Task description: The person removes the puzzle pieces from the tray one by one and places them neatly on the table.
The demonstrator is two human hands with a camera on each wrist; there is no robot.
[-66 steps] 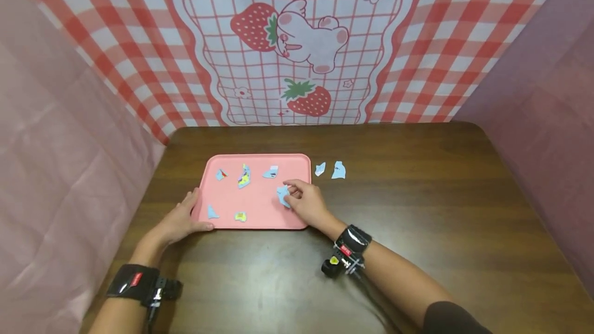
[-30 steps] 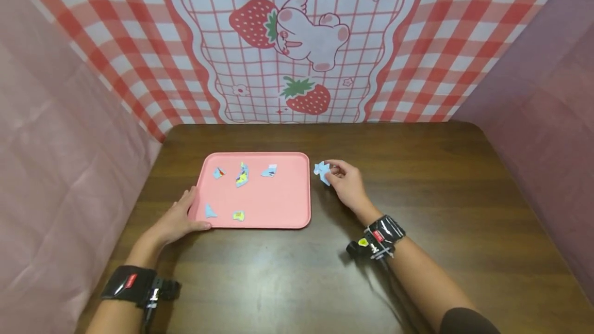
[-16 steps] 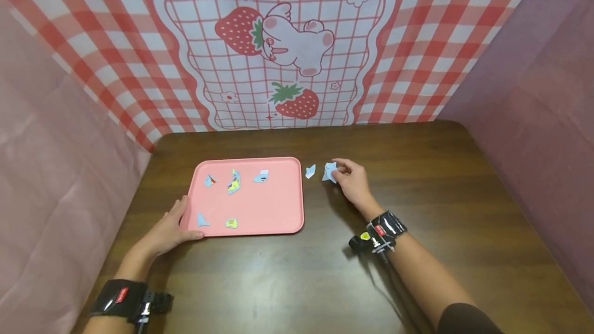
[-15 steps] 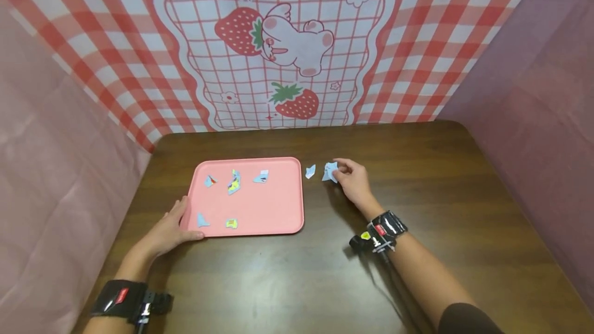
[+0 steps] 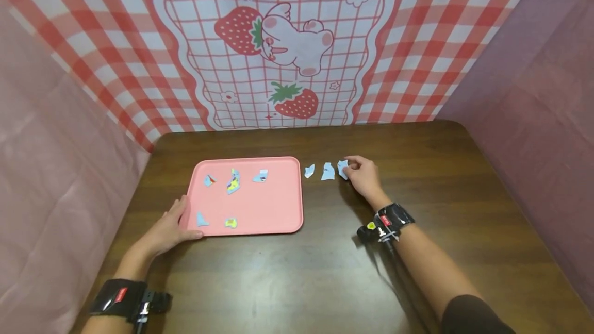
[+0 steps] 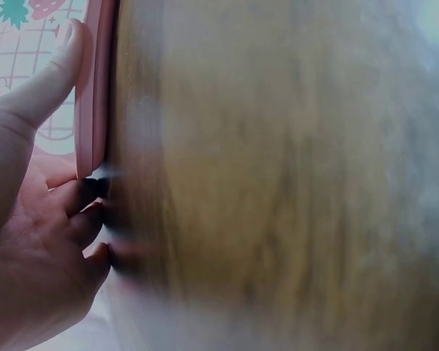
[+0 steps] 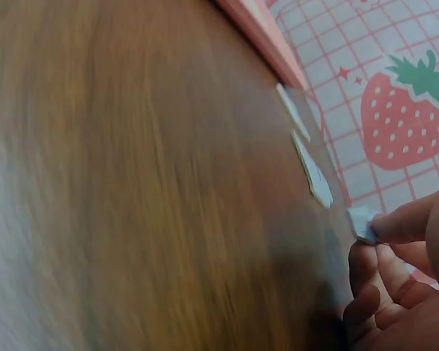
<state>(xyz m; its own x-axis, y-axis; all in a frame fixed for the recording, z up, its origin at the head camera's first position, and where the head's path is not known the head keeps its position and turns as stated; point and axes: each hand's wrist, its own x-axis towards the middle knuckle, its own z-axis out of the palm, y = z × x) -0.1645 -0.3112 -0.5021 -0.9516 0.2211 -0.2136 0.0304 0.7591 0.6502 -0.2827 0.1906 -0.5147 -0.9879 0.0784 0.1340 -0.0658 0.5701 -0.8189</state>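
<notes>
My right hand (image 5: 364,177) pinches a flat, irregular light-blue puzzle piece (image 5: 342,168) between thumb and fingers, to the right of the tray. In the right wrist view this puzzle piece (image 7: 361,223) shows at the fingertips. Two other light-blue pieces lie on the table to its left: a larger one (image 5: 327,171) and a small one (image 5: 309,170). My left hand (image 5: 169,228) holds the near left corner of a pink tray (image 5: 269,205), thumb along the front rim and fingers at the left side. Whether the pinched piece touches the table is unclear.
Several printed pieces lie apart in the tray, among them a yellow-and-blue one (image 5: 233,182) at the back and a small yellow one (image 5: 230,222) in front. The brown wooden table (image 5: 278,282) ends at a checked strawberry cloth (image 5: 287,30) behind.
The right hand has carried its puzzle piece from the tray, past the two pieces on the table, to their right side. The left hand stays at the tray corner; the view has shifted slightly.
</notes>
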